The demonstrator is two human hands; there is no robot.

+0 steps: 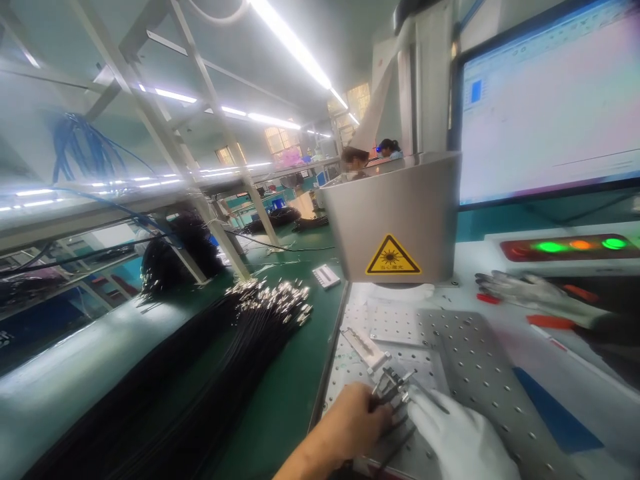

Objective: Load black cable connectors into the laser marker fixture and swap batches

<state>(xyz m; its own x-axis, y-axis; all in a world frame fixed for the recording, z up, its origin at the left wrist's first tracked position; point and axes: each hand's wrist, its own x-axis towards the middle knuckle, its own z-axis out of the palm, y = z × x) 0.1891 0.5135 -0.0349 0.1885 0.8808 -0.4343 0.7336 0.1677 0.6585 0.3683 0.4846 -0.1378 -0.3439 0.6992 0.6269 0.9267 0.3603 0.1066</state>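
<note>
My left hand (353, 420), bare, is closed around a few black cables with metal connector ends (390, 383). From the right, my right hand (455, 427), in a white glove, reaches in with its fingertips pinched at the same connectors. Both hands are over a perforated metal plate (480, 363). Just beyond the connectors lies a small pale slotted fixture (365, 350), tilted toward them. The cables run down between my hands, partly hidden by them.
Big bundles of black cables (240, 353) with shiny ends lie on the green bench at left. A metal housing (395, 207) with a laser warning sign stands behind the plate. At right are a monitor (550, 107), lit buttons (580, 245) and a loose glove (530, 293). People sit farther back.
</note>
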